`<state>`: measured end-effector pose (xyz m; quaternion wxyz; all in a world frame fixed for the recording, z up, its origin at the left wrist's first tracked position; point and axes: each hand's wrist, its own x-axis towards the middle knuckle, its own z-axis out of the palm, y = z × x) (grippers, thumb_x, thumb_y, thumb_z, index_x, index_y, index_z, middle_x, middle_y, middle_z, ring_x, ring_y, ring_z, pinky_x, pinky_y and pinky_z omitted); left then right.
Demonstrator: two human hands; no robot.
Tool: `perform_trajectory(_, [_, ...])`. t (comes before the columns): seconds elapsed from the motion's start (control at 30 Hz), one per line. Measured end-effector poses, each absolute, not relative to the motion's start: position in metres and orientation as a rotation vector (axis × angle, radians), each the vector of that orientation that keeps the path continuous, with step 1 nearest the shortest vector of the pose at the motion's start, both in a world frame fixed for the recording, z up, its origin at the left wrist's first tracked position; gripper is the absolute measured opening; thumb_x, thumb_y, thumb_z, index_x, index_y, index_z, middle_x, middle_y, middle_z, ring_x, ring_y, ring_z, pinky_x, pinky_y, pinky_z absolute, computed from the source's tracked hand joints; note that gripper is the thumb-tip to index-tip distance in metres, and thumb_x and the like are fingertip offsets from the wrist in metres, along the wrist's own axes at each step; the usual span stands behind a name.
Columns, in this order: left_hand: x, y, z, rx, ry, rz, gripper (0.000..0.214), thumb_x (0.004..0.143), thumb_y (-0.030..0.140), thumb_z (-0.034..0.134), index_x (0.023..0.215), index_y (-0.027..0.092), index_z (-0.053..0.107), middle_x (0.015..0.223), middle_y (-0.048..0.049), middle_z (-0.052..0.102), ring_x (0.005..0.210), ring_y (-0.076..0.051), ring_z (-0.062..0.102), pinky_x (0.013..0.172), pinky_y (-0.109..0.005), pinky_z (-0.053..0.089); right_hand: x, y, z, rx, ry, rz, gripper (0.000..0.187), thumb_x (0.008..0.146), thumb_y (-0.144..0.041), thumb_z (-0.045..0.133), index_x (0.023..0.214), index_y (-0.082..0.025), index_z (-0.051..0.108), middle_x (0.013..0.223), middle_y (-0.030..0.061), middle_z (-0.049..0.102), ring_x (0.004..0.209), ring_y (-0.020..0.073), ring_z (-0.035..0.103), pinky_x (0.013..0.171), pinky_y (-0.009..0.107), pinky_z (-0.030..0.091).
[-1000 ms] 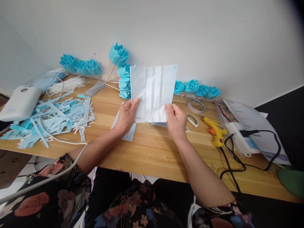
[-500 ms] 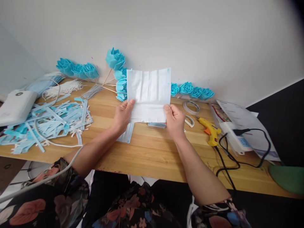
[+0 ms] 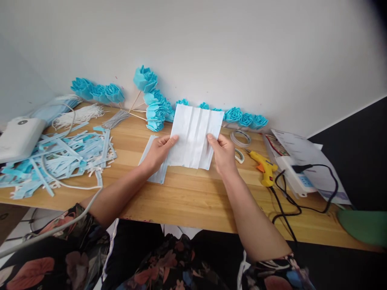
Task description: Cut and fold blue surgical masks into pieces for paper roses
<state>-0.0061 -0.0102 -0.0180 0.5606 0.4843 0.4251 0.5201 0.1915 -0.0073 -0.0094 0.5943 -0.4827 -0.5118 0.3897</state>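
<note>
An opened-out disposable face mask (image 3: 195, 137), pale blue-white with pleat creases, is held up above the middle of the table. My left hand (image 3: 161, 152) pinches its left side between thumb and fingers. On the opposite side my right hand (image 3: 223, 153) grips it the same way, thumb on the near face. Beneath my left hand, light blue mask pieces (image 3: 157, 176) lie flat on the wood. The mask hides part of a row of blue flowers (image 3: 232, 114) behind it.
Cut blue strips (image 3: 69, 155) and a white device (image 3: 21, 137) with a cable are at left. Grey wires (image 3: 116, 119) and white cords (image 3: 80, 114) lie behind. At right are a tape roll (image 3: 241, 138), a yellow glue gun (image 3: 264, 167) and a power strip (image 3: 298, 177).
Both hands have lowered the mask slightly and tilted it, and its bottom flap no longer shows as a separate fold. More flowers behind it are visible.
</note>
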Motion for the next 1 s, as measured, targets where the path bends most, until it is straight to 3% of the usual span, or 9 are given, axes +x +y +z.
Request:
perform_trajectory(0.13, [-0.0085, -0.0089, -0.0187, 1.158, 0.925, 1.229, 0.039, 0.078, 0.052, 0.071, 0.065, 0.017, 0.063, 0.059, 0.0026, 0.056, 0.056, -0.009, 0.049, 0.054, -0.020, 0.039, 0.1898, -0.0086, -0.0088, -1.111, -1.211, 0.910, 0.030, 0.076, -0.050, 0.072, 0.082, -0.021, 0.072, 0.076, 0.0009, 0.067, 0.073, 0.0176, 0.058, 0.063, 0.027, 0.045])
perform_trajectory(0.33, [-0.0045, -0.0085, -0.0199, 1.105, 0.842, 1.215, 0.040, 0.075, 0.052, 0.074, 0.093, 0.016, 0.073, 0.092, -0.0055, 0.074, 0.083, -0.019, 0.066, 0.075, -0.028, 0.050, 0.1890, -0.0109, -0.0137, -1.135, -1.295, 0.920, 0.035, 0.080, -0.055, 0.067, 0.076, -0.020, 0.068, 0.072, -0.0006, 0.060, 0.068, 0.0154, 0.054, 0.061, 0.026, 0.043])
perform_trajectory(0.57, [-0.0027, -0.0059, -0.0214, 1.011, 0.944, 1.285, 0.044, 0.070, 0.056, 0.077, 0.083, 0.014, 0.071, 0.077, -0.0048, 0.073, 0.069, -0.018, 0.066, 0.063, -0.028, 0.051, 0.1917, -0.0093, -0.0175, -1.175, -1.294, 0.827, 0.045, 0.081, -0.062, 0.062, 0.065, -0.020, 0.055, 0.061, -0.0024, 0.048, 0.062, 0.0138, 0.046, 0.055, 0.025, 0.037])
perform_trajectory(0.73, [-0.0032, -0.0078, -0.0172, 0.951, 0.922, 1.307, 0.050, 0.069, 0.062, 0.074, 0.082, 0.015, 0.068, 0.075, -0.0056, 0.073, 0.073, -0.022, 0.069, 0.060, -0.028, 0.052, 0.1912, -0.0088, -0.0186, -1.191, -1.289, 0.813, 0.049, 0.079, -0.065, 0.062, 0.060, -0.022, 0.048, 0.058, -0.0026, 0.044, 0.061, 0.0143, 0.045, 0.053, 0.025, 0.037])
perform_trajectory(1.0, [-0.0043, -0.0066, -0.0169, 0.954, 0.938, 1.321, 0.048, 0.071, 0.062, 0.072, 0.079, 0.015, 0.067, 0.074, -0.0048, 0.073, 0.073, -0.020, 0.068, 0.059, -0.026, 0.051, 0.1909, -0.0082, -0.0164, -1.146, -1.205, 0.959, 0.042, 0.076, -0.060, 0.068, 0.065, -0.021, 0.056, 0.061, -0.0029, 0.051, 0.060, 0.0140, 0.048, 0.055, 0.026, 0.040])
